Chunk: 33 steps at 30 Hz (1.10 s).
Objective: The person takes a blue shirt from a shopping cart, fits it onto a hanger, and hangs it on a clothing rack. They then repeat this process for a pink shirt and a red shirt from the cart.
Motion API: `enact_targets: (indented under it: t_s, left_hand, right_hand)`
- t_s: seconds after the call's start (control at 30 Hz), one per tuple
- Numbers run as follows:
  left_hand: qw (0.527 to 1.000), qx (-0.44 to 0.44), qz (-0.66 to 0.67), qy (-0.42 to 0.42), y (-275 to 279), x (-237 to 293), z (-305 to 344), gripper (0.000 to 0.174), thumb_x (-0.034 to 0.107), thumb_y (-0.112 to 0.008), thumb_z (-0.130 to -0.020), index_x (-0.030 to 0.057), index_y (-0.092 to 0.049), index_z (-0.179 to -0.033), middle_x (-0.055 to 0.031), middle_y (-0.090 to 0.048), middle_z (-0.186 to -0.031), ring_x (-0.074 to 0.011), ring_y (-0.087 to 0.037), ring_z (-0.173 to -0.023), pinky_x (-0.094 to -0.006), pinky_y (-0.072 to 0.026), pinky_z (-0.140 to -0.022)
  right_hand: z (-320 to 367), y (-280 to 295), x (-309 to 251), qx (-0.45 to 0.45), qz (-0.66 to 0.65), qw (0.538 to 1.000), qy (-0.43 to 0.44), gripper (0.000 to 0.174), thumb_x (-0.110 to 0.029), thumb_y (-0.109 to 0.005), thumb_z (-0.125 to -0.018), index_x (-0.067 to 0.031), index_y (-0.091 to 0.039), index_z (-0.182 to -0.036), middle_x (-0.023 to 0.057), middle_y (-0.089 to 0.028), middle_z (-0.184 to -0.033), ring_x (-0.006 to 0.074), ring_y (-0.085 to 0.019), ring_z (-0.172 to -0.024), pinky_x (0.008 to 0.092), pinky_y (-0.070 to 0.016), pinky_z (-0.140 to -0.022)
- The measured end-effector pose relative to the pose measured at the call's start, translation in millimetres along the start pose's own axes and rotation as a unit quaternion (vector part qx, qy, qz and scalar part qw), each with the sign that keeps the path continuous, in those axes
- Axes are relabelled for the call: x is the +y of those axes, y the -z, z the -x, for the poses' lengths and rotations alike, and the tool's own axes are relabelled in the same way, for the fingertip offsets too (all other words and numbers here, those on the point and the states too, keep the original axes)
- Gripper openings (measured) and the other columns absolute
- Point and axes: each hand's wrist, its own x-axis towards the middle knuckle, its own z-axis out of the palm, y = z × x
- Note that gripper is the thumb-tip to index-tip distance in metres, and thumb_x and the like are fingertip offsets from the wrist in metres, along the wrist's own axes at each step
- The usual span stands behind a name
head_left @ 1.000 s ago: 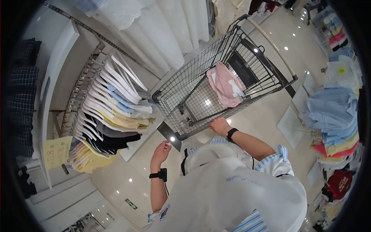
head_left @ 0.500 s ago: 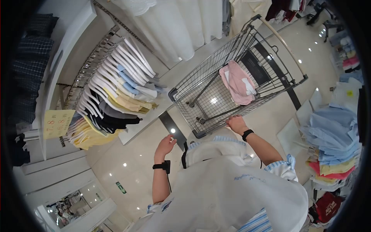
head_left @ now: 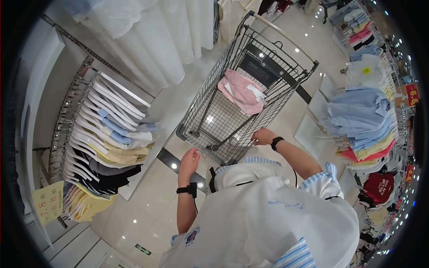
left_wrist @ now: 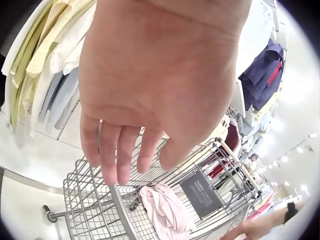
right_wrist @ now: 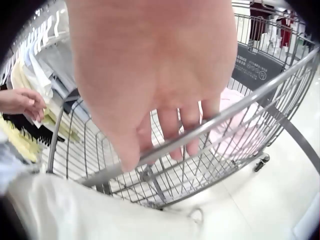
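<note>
My right hand (head_left: 264,136) is at the side rim of a wire shopping cart (head_left: 210,105). In the right wrist view its fingers (right_wrist: 170,122) pass over the top rail (right_wrist: 210,122) into the basket, while the thumb lies across the rail on the near side. My left hand (head_left: 190,161) hangs in the air near the cart's front corner, fingers loosely bent and holding nothing. Inside the basket lies a crumpled pink garment (head_left: 241,91) with white parts, towards the handle end.
Clothes on white hangers (head_left: 107,120) fill a rail at the left, with a yellow price sign (head_left: 48,203) below. White drapery (head_left: 156,49) hangs beyond the cart. At the right stand racks of blue shirts (head_left: 357,111) and other folded-over garments.
The view has swung about, and the cart now appears turned more upright, its handle further left. My left hand has risen slightly towards the cart; the right hand stays at the rim.
</note>
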Motion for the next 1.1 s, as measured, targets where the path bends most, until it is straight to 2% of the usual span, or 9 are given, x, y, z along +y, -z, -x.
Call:
enact_targets:
  t_s: [0.07, 0.13, 0.37, 0.5, 0.6, 0.73, 0.8, 0.97, 1.1]
  left_hand:
    - [1.0, 0.004, 0.011, 0.004, 9, 9, -4, 0.032, 0.024, -0.064, -0.101, 0.0048, -0.065, -0.127, -0.0166, -0.072, -0.11, -0.0316, -0.07, -0.1, -0.0421, -0.0553, -0.09]
    - [1.0, 0.009, 0.022, 0.011, 10, 7, 0, 0.032, 0.024, -0.064, -0.101, 0.004, -0.065, -0.127, -0.0174, -0.072, -0.109, -0.0317, -0.071, -0.1, -0.0417, -0.0555, -0.09]
    - [0.992, 0.081, 0.003, 0.095, -5, -14, 37, 0.033, 0.025, -0.063, -0.104, 0.0031, -0.065, -0.128, -0.0181, -0.073, -0.109, -0.03, -0.072, -0.098, -0.0409, -0.0563, -0.087]
    - [0.969, 0.13, 0.007, 0.21, -44, 6, 80, 0.031, 0.025, -0.061, -0.104, 0.0031, -0.066, -0.127, -0.0172, -0.074, -0.107, -0.0289, -0.072, -0.095, -0.0393, -0.0567, -0.083]
    - [0.942, 0.125, 0.022, 0.31, -93, 29, 114, 0.032, 0.025, -0.064, -0.103, 0.0065, -0.066, -0.129, -0.0148, -0.074, -0.103, -0.0253, -0.07, -0.09, -0.0374, -0.0557, -0.081]
    - [0.914, 0.116, 0.08, 0.381, -149, 90, 145, 0.035, 0.028, -0.065, -0.104, 0.0085, -0.064, -0.133, -0.013, -0.074, -0.101, -0.0233, -0.069, -0.092, -0.0362, -0.055, -0.084]
    - [0.905, 0.124, 0.093, 0.395, -172, 115, 158, 0.035, 0.027, -0.064, -0.104, 0.0082, -0.063, -0.134, -0.0132, -0.074, -0.103, -0.0235, -0.069, -0.094, -0.0367, -0.0551, -0.085]
    - [0.871, 0.161, 0.128, 0.446, -198, 160, 175, 0.036, 0.026, -0.064, -0.104, 0.0081, -0.063, -0.136, -0.0137, -0.075, -0.107, -0.0237, -0.07, -0.097, -0.0378, -0.0553, -0.086]
    - [0.855, 0.204, 0.148, 0.454, -208, 176, 185, 0.035, 0.023, -0.064, -0.104, 0.0077, -0.063, -0.136, -0.0134, -0.075, -0.108, -0.0233, -0.07, -0.097, -0.0377, -0.0556, -0.086]
  right_hand:
    - [-4, 19, 5, -0.016, -0.122, 0.991, -0.051, 0.04, -0.042, -0.077, -0.088, -0.0186, -0.077, -0.122, 0.0105, -0.076, -0.118, 0.033, -0.07, -0.114, 0.0481, -0.0535, -0.099]
    - [-21, 29, 25, 0.044, -0.156, 0.987, -0.019, 0.043, -0.041, -0.072, -0.09, -0.0148, -0.075, -0.124, 0.0174, -0.076, -0.114, 0.0379, -0.071, -0.107, 0.0472, -0.0558, -0.095]
    - [-77, 86, 93, 0.076, -0.134, 0.987, -0.044, 0.039, -0.037, -0.068, -0.094, -0.0121, -0.072, -0.123, 0.0181, -0.074, -0.118, 0.0379, -0.069, -0.111, 0.0473, -0.0547, -0.097]
    - [-125, 89, 150, 0.088, -0.142, 0.984, -0.057, 0.04, -0.034, -0.065, -0.095, -0.0106, -0.069, -0.127, 0.0193, -0.071, -0.122, 0.0378, -0.067, -0.116, 0.0474, -0.0537, -0.099]
    - [-173, 72, 206, 0.1, -0.139, 0.984, -0.044, 0.039, -0.032, -0.063, -0.094, -0.0082, -0.068, -0.124, 0.0199, -0.069, -0.122, 0.0387, -0.065, -0.118, 0.0493, -0.0539, -0.099]
    - [-196, 63, 239, 0.055, -0.146, 0.983, -0.093, 0.039, -0.034, -0.064, -0.094, -0.0073, -0.068, -0.123, 0.0219, -0.063, -0.13, 0.0401, -0.065, -0.119, 0.0531, -0.0532, -0.101]
    - [-200, 57, 250, 0.07, -0.128, 0.981, -0.127, 0.04, -0.034, -0.067, -0.094, -0.0117, -0.068, -0.127, 0.0185, -0.063, -0.127, 0.0397, -0.065, -0.119, 0.0529, -0.0546, -0.1]
    - [-216, 49, 267, 0.018, -0.114, 0.984, -0.135, 0.044, -0.035, -0.067, -0.094, -0.0135, -0.066, -0.132, 0.019, -0.048, -0.146, 0.0436, -0.061, -0.124, 0.0572, -0.0535, -0.101]
    - [-231, 50, 269, 0.015, -0.105, 0.981, -0.161, 0.047, -0.037, -0.067, -0.093, -0.0129, -0.065, -0.134, 0.0193, -0.048, -0.146, 0.0408, -0.058, -0.127, 0.0569, -0.0524, -0.1]
